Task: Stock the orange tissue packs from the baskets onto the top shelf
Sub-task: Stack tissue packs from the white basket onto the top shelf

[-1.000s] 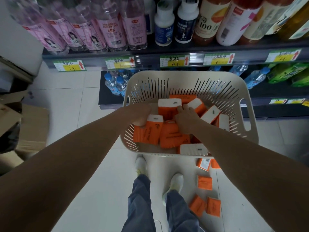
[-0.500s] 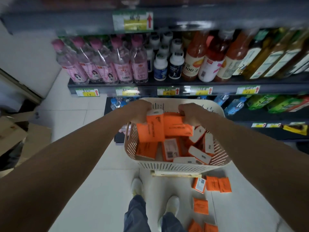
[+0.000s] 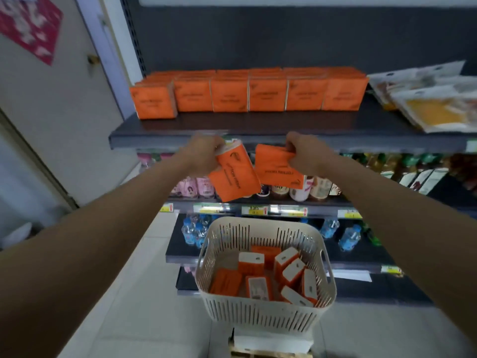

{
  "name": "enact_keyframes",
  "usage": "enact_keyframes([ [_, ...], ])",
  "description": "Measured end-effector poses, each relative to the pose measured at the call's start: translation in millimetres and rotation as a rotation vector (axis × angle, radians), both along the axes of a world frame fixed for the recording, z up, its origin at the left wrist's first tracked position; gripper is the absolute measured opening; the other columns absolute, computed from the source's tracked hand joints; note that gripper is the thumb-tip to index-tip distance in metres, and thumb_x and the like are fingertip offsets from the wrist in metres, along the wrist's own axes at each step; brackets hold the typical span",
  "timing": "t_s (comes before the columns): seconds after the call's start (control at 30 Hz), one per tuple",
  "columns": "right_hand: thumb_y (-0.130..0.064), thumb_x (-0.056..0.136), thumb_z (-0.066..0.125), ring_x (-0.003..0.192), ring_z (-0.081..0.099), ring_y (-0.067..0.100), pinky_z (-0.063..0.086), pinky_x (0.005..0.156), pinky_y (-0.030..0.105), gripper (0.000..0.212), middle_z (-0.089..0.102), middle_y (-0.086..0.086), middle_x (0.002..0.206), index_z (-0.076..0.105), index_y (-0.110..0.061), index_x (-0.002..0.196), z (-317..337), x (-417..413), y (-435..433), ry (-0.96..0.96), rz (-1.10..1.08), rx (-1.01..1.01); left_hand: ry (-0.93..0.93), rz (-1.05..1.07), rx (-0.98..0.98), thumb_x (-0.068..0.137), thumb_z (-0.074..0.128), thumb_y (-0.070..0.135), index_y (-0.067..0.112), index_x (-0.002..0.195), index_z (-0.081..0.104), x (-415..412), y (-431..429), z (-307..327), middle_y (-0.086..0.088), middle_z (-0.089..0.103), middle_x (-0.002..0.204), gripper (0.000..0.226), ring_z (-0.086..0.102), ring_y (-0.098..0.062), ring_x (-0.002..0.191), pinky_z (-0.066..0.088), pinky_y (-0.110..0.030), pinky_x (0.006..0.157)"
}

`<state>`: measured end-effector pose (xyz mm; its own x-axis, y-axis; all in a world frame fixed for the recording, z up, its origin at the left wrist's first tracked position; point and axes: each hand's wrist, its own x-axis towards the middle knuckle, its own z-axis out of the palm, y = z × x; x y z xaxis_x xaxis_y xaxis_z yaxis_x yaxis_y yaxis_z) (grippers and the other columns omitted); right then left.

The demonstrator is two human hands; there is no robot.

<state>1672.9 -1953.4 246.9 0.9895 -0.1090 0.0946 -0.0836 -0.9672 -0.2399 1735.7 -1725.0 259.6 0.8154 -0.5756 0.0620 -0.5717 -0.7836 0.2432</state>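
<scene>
Orange tissue packs stand six across in a front row [image 3: 247, 95] on the top shelf [image 3: 232, 126]; those behind are too blurred to count. Just below the shelf edge, the left hand [image 3: 204, 151] curls its fingers round the left pack [image 3: 236, 175], and the right hand [image 3: 305, 153] pinches the right pack [image 3: 275, 164] by its edge. About eight packs lie jumbled in one cream basket [image 3: 258, 317].

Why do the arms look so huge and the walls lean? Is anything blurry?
Head view: the wide-angle lens swells the forearms and slants the perforated shelf upright; light is dim and even; the red wall poster and the left hand are motion-smeared; print on the shelved orange tissue packs is too soft to read.
</scene>
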Motion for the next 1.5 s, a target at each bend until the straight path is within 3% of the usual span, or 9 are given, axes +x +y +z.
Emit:
enact_keyframes([
  [0.2,-0.004,0.082,0.052,0.082,0.049,0.032,0.036,0.061,0.034,0.035,0.057,0.020,0.091,0.043,-0.007,0.116,49.0,12.1,4.8,-0.178,0.032,0.035,-0.039,0.119,-0.248,0.074,0.068,-0.003,0.008,0.083,0.051,19.0,27.0,40.6,-0.012,0.053,0.090,0.023,0.047,-0.020,0.081,0.034,-0.027,0.063],
  [0.33,-0.004,0.083,0.051,0.106,0.046,0.036,0.038,0.074,0.035,0.038,0.059,0.023,0.101,0.042,-0.008,0.120,65.5,32.6,9.6,-0.270,0.018,0.014,-0.031,0.195,-0.460,0.072,0.069,-0.006,0.001,0.092,0.054,47.4,37.9,55.2,-0.014,0.059,0.094,0.026,0.055,-0.025,0.088,0.047,-0.042,0.083],
  [0.43,-0.002,0.084,0.049,0.110,0.043,0.037,0.038,0.081,0.038,0.038,0.061,0.023,0.105,0.043,-0.007,0.121,73.3,50.8,12.2,-0.329,0.001,-0.026,-0.040,0.270,-0.544,0.078,0.069,0.000,0.005,0.102,0.058,67.6,42.5,58.9,-0.009,0.058,0.099,0.027,0.052,-0.023,0.092,0.041,-0.030,0.080],
  [0.57,-0.002,0.085,0.047,0.116,0.040,0.037,0.038,0.079,0.037,0.038,0.063,0.022,0.100,0.042,-0.008,0.122,76.0,83.5,12.8,-0.347,-0.044,-0.060,-0.008,0.372,-0.626,0.083,0.066,0.003,0.000,0.116,0.057,96.8,42.7,59.0,-0.016,0.060,0.116,0.035,0.055,-0.032,0.110,0.038,-0.029,0.080],
  [0.73,-0.001,0.085,0.045,0.125,0.033,0.039,0.043,0.086,0.041,0.037,0.061,0.022,0.104,0.042,-0.011,0.120,73.7,130.2,13.3,-0.313,-0.087,-0.072,0.081,0.461,-0.618,0.084,0.064,0.004,-0.003,0.108,0.055,144.8,39.0,49.2,-0.025,0.055,0.102,0.027,0.055,-0.036,0.098,0.036,-0.031,0.071],
  [0.83,0.001,0.085,0.044,0.121,0.036,0.037,0.043,0.085,0.038,0.039,0.060,0.019,0.098,0.043,-0.012,0.121,70.9,152.4,18.1,-0.286,-0.095,-0.065,0.106,0.459,-0.591,0.085,0.064,0.005,-0.005,0.110,0.055,167.2,37.1,40.0,-0.015,0.051,0.096,0.029,0.046,-0.025,0.088,0.040,-0.035,0.077],
  [1.0,0.003,0.086,0.042,0.113,0.039,0.033,0.042,0.086,0.038,0.041,0.062,0.018,0.102,0.044,-0.012,0.124,65.9,184.6,26.0,-0.249,-0.102,-0.078,0.100,0.408,-0.562,0.083,0.065,0.001,-0.006,0.107,0.057,198.0,37.1,26.8,-0.013,0.052,0.092,0.027,0.051,-0.029,0.089,0.037,-0.031,0.073],
  [1.27,0.001,0.086,0.046,0.114,0.040,0.032,0.044,0.084,0.038,0.039,0.054,0.009,0.086,0.044,-0.013,0.122,57.1,212.8,27.3,-0.179,-0.104,-0.003,0.093,0.408,-0.565,0.083,0.065,0.002,-0.001,0.122,0.053,219.4,37.1,5.9,-0.019,0.058,0.123,0.041,0.053,-0.034,0.115,0.041,-0.036,0.093],
  [1.5,0.000,0.086,0.048,0.100,0.044,0.026,0.040,0.074,0.031,0.041,0.050,0.018,0.118,0.043,-0.020,0.122,47.0,229.3,25.6,-0.127,-0.110,0.101,0.098,0.388,-0.570,0.081,0.067,0.004,0.003,0.122,0.053,229.4,37.4,1.4,-0.016,0.058,0.124,0.043,0.052,-0.032,0.118,0.041,-0.037,0.098],
])
